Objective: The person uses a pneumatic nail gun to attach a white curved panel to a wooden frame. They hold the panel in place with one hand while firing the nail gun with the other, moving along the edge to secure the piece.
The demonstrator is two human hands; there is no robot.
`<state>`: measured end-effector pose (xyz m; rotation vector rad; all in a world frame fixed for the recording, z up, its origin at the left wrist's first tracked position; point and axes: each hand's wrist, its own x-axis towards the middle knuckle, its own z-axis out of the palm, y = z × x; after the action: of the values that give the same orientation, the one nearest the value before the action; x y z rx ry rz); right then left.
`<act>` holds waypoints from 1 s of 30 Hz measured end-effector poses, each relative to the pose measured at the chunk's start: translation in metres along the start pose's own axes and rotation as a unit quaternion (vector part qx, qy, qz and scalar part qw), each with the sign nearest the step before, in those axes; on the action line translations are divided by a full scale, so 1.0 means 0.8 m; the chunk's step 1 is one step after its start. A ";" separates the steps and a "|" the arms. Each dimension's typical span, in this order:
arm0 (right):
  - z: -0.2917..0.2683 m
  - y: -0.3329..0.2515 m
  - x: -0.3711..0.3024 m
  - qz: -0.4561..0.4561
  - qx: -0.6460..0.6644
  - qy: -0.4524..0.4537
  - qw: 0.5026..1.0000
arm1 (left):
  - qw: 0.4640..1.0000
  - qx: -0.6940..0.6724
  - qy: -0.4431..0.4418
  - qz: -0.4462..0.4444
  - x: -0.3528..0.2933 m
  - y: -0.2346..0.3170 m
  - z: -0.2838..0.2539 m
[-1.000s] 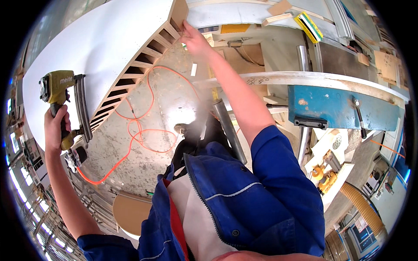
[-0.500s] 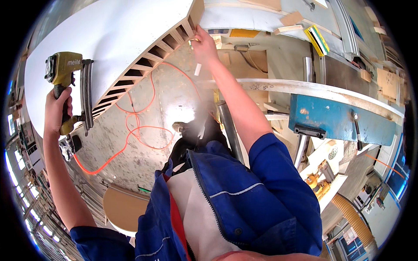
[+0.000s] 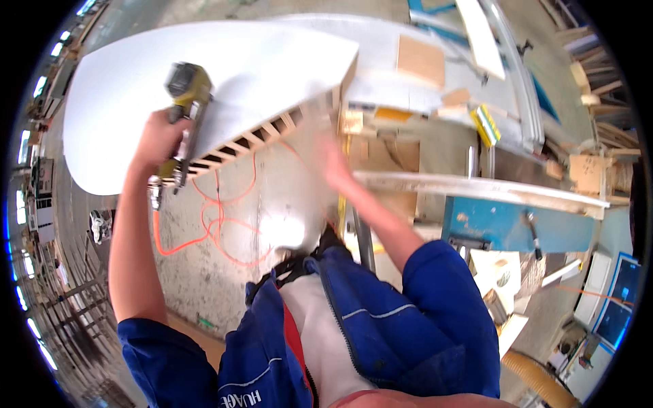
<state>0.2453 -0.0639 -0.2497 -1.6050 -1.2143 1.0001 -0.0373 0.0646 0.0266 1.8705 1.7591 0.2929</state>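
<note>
My left hand point(image 3: 162, 139) is closed round the grip of an olive-and-black nail gun point(image 3: 195, 85), held over a large white panel point(image 3: 272, 58). The gun looks tilted and somewhat blurred, and an orange air hose point(image 3: 170, 252) runs from its lower end. Along the panel's near side an open edge point(image 3: 253, 141) shows a row of wooden slats with dark gaps between them. My right hand point(image 3: 331, 162) is beside the right end of that slatted edge. Motion smears its fingers, so whether they touch the wood or hold anything cannot be made out.
On the machine table to the right lie a brown board point(image 3: 420, 61), wood offcuts point(image 3: 456, 97) and a yellow-green box point(image 3: 485, 126). A pale rail point(image 3: 476, 183) crosses above a blue machine body point(image 3: 503, 224). The hose's loops lie on the floor between me and the panel.
The view has shifted, and the nail gun in my left hand has moved right and turned. My right hand has come away from the panel's corner toward me and is now blurred.
</note>
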 end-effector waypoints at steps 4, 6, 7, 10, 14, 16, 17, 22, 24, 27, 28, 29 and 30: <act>0.042 0.000 -0.127 -0.042 0.031 -0.229 0.972 | 0.998 -0.058 0.028 0.020 -0.056 -0.034 0.012; 0.016 0.014 -0.166 -0.014 -0.006 -0.221 0.975 | 0.988 -0.082 0.076 0.111 -0.074 -0.021 0.056; 0.023 0.003 -0.182 -0.032 0.023 -0.221 0.974 | 0.991 -0.086 0.086 0.057 -0.108 -0.036 0.055; 0.067 0.035 -0.195 -0.107 0.062 -0.274 0.954 | 0.896 -0.394 0.163 0.127 -0.201 -0.078 0.070; 0.105 -0.092 -0.236 -0.186 -0.035 -0.203 0.961 | 0.795 -0.560 0.232 0.029 -0.293 -0.141 0.078; 0.128 -0.111 -0.245 -0.235 -0.101 -0.234 0.938 | 0.661 -0.701 0.267 0.017 -0.329 -0.156 0.059; 0.138 -0.097 -0.243 -0.262 -0.145 -0.283 0.911 | 0.591 -0.759 0.274 0.004 -0.348 -0.187 0.058; 0.165 -0.052 -0.238 -0.108 -0.179 -0.304 0.930 | 0.258 -0.902 0.345 -0.015 -0.460 -0.365 0.048; 0.150 -0.042 -0.224 -0.055 -0.251 -0.303 0.918 | 0.182 -0.895 0.401 -0.073 -0.522 -0.449 0.084; 0.175 -0.049 -0.220 0.018 -0.305 -0.228 0.924 | 0.141 -0.842 0.480 -0.202 -0.626 -0.517 0.152; 0.204 -0.052 -0.211 0.015 -0.304 -0.240 0.922 | 0.078 -0.818 0.524 -0.223 -0.649 -0.538 0.208; 0.222 -0.050 -0.207 0.025 -0.298 -0.234 0.925 | 0.024 -0.800 0.548 -0.243 -0.659 -0.563 0.261; 0.250 -0.047 -0.204 0.035 -0.295 -0.239 0.925 | -0.036 -0.777 0.564 -0.276 -0.678 -0.563 0.260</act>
<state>0.0139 -0.1836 -0.2591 -1.9279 -1.9432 1.1850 -0.3789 -0.5156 -0.2686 -1.3497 0.6699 2.3072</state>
